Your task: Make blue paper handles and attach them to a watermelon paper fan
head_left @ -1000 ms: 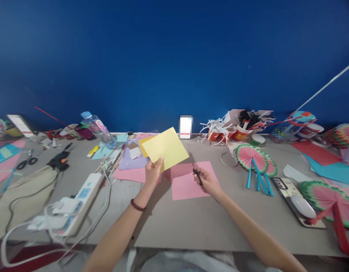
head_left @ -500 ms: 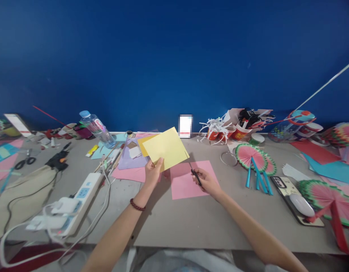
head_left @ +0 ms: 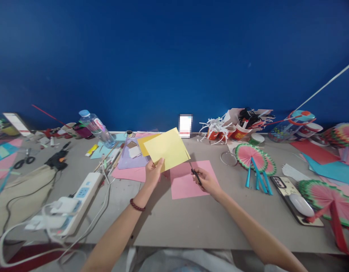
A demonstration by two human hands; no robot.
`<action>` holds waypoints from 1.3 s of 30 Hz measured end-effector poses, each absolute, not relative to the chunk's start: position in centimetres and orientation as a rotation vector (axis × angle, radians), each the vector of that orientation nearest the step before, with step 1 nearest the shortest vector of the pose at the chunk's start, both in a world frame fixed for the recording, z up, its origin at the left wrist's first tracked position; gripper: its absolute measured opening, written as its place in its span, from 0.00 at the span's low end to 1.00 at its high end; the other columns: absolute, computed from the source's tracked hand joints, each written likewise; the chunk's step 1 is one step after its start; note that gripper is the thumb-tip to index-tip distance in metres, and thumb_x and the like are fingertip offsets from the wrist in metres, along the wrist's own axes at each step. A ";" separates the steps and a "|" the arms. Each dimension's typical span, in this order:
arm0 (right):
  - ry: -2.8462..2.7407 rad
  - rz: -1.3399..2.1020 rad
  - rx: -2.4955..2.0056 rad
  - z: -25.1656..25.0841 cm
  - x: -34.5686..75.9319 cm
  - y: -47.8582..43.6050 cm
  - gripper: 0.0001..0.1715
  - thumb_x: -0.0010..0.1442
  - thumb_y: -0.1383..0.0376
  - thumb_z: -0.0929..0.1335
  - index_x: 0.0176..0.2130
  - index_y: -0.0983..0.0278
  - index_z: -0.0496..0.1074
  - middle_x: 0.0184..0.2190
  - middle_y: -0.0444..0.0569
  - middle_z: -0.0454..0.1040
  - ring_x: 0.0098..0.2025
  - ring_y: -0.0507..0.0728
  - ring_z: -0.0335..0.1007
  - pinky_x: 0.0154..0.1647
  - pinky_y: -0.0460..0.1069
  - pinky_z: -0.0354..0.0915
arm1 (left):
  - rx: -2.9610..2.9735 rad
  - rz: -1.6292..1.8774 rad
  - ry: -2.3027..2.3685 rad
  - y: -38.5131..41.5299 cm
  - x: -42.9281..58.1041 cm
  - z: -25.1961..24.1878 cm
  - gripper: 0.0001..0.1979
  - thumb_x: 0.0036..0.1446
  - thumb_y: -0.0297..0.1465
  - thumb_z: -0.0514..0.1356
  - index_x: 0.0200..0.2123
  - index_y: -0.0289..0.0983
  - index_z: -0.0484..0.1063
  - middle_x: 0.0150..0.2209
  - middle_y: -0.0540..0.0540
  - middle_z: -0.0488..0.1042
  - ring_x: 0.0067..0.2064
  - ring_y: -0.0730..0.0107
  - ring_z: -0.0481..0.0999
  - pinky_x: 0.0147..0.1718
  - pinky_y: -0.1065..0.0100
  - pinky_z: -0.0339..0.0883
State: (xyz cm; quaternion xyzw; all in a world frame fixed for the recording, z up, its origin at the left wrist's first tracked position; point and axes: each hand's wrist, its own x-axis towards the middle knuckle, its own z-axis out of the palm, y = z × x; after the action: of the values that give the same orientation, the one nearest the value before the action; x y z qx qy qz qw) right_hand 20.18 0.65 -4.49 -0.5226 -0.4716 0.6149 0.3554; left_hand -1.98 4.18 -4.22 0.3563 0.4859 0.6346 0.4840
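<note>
My left hand pinches the lower left edge of a yellow sheet of paper, thumb on top, and holds it raised above the table. In my right hand is a pair of black-handled scissors, fingers closed around the handles. The scissor blades point up and to the left and meet the right edge of the yellow paper near its lower right corner. Beneath the scissors, a pink sheet lies flat on the table, partly shaded and partly covered by my right hand.
Left of my arms are a white power strip with cables, a plastic bottle and purple paper. To the right lie a tape ring, watermelon-patterned paper fans, a phone and a mouse. Paper cups stand behind.
The yellow paper has shifted very slightly to the right against the scissor blades. My right hand and the scissors stay nearly in place.
</note>
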 end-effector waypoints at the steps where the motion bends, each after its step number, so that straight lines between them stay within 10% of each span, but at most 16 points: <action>1: -1.218 1.588 -1.356 -4.4 20.2 0.6 0.23 0.45 0.50 0.71 0.35 0.61 0.65 0.22 0.36 0.62 0.13 0.42 0.43 0.09 0.40 0.43 | 0.867 1.542 1.187 4.2 -2.0 -4.2 0.24 0.42 0.42 0.68 0.40 0.32 0.75 0.42 0.38 0.78 0.41 0.57 0.78 0.39 0.63 0.72; 39: -1.267 1.599 -1.364 -4.9 20.4 0.7 0.25 0.48 0.48 0.69 0.38 0.62 0.64 0.23 0.36 0.61 0.14 0.42 0.42 0.11 0.41 0.42 | 0.874 1.504 1.211 3.9 -1.9 -4.1 0.25 0.42 0.41 0.69 0.42 0.32 0.75 0.41 0.39 0.79 0.40 0.58 0.79 0.36 0.65 0.73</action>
State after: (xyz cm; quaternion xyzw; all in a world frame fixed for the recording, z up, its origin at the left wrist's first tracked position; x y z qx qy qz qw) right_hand 20.41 0.67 -4.95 -0.5234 -0.4861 0.6135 0.3368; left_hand -1.94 3.94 -4.14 0.3597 0.4984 0.6190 0.4889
